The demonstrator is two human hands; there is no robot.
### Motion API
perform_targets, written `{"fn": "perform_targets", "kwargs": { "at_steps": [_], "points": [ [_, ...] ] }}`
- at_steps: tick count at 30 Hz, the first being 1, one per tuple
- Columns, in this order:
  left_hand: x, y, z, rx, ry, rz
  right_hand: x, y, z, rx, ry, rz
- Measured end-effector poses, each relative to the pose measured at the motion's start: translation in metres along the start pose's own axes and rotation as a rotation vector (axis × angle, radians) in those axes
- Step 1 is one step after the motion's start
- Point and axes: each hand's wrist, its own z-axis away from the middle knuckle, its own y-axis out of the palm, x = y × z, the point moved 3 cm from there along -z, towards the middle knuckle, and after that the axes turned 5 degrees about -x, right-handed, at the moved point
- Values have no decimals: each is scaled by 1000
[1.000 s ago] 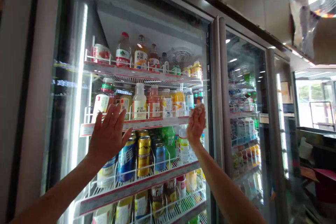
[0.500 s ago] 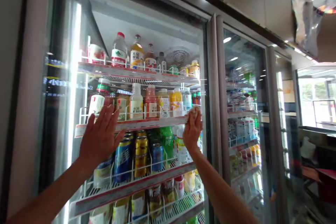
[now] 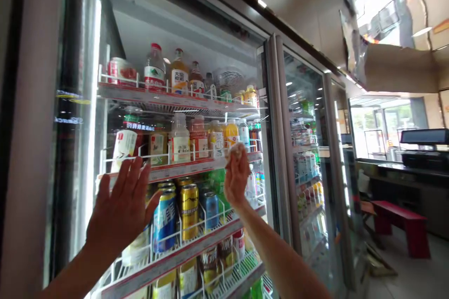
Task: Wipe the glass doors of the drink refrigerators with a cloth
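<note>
In front of me stands a glass-door drinks fridge [image 3: 199, 23] with bottles and cans on wire shelves. My right hand [image 3: 236, 182] grips a crumpled, light brownish cloth [image 3: 237, 153] at the glass, level with the second shelf. To the left, my left hand [image 3: 119, 205] is held up, fingers stretched and slightly apart, palm toward the glass, holding nothing. Whether its palm touches the pane I cannot tell. Behind the glass, between the hands, are a blue can [image 3: 164, 219] and a gold can [image 3: 190, 210].
A grey vertical door frame [image 3: 280, 140] divides this door from a second glass fridge door [image 3: 308, 149] on the right. Farther right are a red bench [image 3: 401, 222] and a dark counter with a monitor [image 3: 424, 136]. A flat object [image 3: 380, 261] lies on the floor.
My right hand has moved left across the glass with the cloth. My left hand sits slightly lower and farther left. The view has turned right, showing more of the counter and bench.
</note>
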Motion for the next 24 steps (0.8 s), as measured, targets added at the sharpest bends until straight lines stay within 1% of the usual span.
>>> {"fn": "perform_targets", "kwargs": {
  "at_steps": [1, 2, 3, 4, 5, 6, 8, 9, 10, 11, 12, 13, 14, 16, 17, 18, 19, 20, 21, 22, 23, 24],
  "points": [
    [0, 1, 0, -9, 18, 1, 22, 0, 10, 70, -96, -16],
    [0, 1, -1, -16, 30, 2, 37, -1, 21, 145, -196, -32],
    [1, 1, -1, -19, 37, 7, 42, -4, 28, 205, -276, -43],
    [1, 0, -1, -20, 34, 17, 38, -7, 33, 244, -319, -41],
    [2, 0, -1, -21, 25, 31, 26, -11, 33, 251, -315, -25],
    [2, -1, 0, -20, 13, 44, 6, -15, 28, 223, -259, 5],
    [3, -2, 1, -18, 2, 59, -36, -19, 11, 92, -26, 81],
    [3, -2, 1, -19, 4, 58, -50, -19, 2, 18, 95, 109],
    [3, -2, 1, -18, 4, 55, -56, -17, -5, -40, 172, 118],
    [3, -2, 1, -16, 7, 53, -51, -14, -8, -73, 198, 112],
    [2, -1, 1, -13, 8, 52, -37, -10, -8, -76, 175, 95],
    [2, -1, 1, -11, 8, 51, -16, -6, -4, -48, 108, 69],
    [2, 0, 1, -13, 9, 51, 9, -3, 4, 7, 10, 37],
    [3, 1, 1, -25, 13, 51, 56, -1, 26, 163, -221, -28],
    [3, 1, 1, -31, 21, 50, 70, -3, 36, 239, -331, -53],
    [4, 1, 1, -33, 31, 47, 75, -5, 44, 302, -422, -69],
    [4, 1, 1, -29, 41, 43, 71, -8, 46, 339, -478, -72],
    [5, 2, 1, -24, 49, 38, 58, -10, 44, 346, -482, -58],
    [5, 1, 2, -15, 55, 33, 40, -11, 36, 317, -429, -28],
    [6, 1, 2, -5, 50, 28, 19, -11, 24, 260, -324, 11],
    [6, 1, 2, 0, 42, 26, -1, -10, 11, 180, -188, 51],
    [5, 0, 3, 0, 38, 28, -15, -8, -1, 97, -54, 83]
  ]
}}
